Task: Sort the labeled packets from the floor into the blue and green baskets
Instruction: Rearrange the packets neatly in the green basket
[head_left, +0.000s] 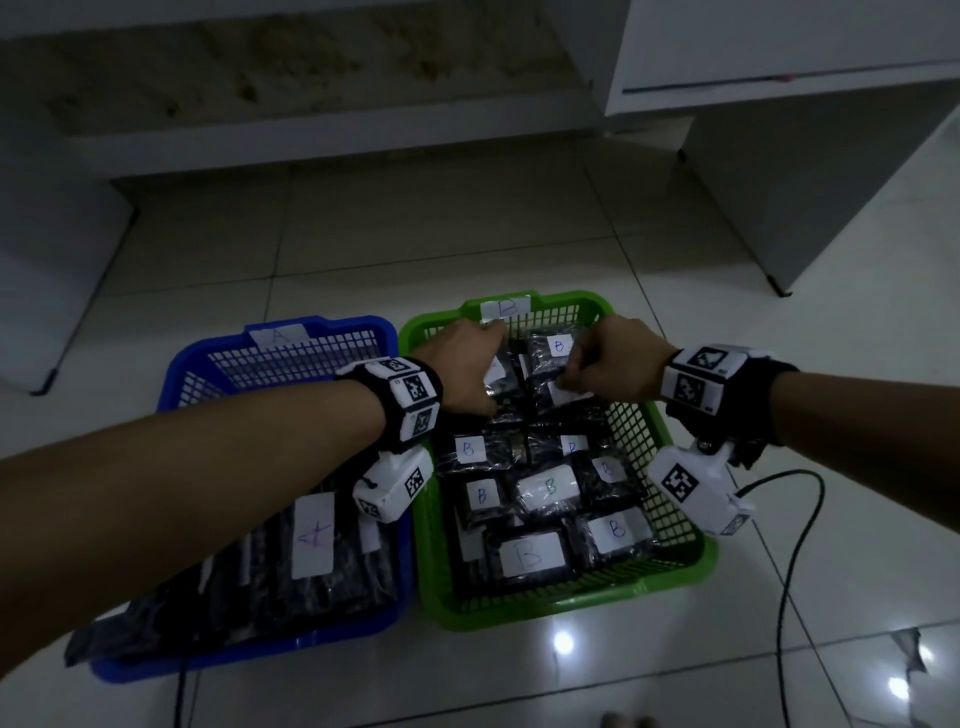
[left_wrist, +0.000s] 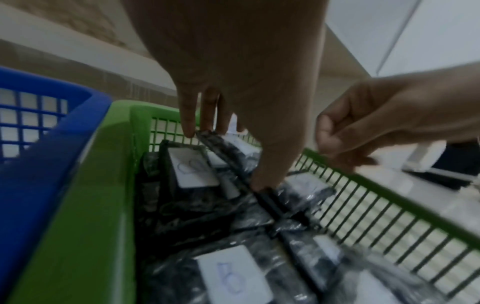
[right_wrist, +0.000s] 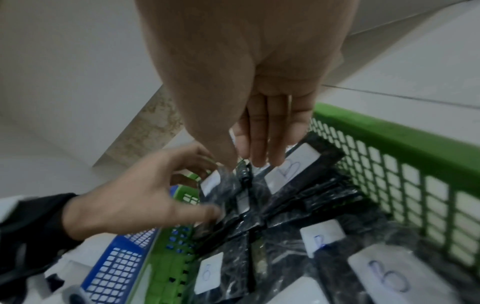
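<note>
A green basket (head_left: 571, 605) labelled B holds several black packets with white B labels, such as one near its front (head_left: 527, 557). To its left, a blue basket (head_left: 171, 374) labelled A holds black packets, one showing an A label (head_left: 313, 538). Both hands reach into the far end of the green basket. My left hand (head_left: 491, 374) pinches a black packet (left_wrist: 235, 158) standing on its edge, with the thumb at its near end and the fingers at its far end. Just right of it, my right hand (head_left: 571, 376) has curled fingers that pinch the end of a B packet (right_wrist: 291, 170).
A black cable (head_left: 800, 545) loops over the tiled floor right of the green basket. White furniture (head_left: 779, 156) stands at the back right and a low step runs along the back. Black packets spill over the blue basket's near left corner (head_left: 104, 639).
</note>
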